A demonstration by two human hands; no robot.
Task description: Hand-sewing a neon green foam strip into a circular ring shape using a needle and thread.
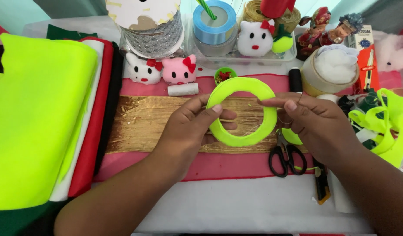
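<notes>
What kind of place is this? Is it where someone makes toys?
It looks like a home craft table for sewing felt toys. Both hands hold a neon green felt ring, folded felt sheets are stacked at one side, and black scissors, ribbon rolls and small stuffed cat heads lie around.

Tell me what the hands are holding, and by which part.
Both hold the neon green felt ring. The left hand pinches its left side, thumb through the hole; the right hand pinches its right edge with the fingertips.
</notes>
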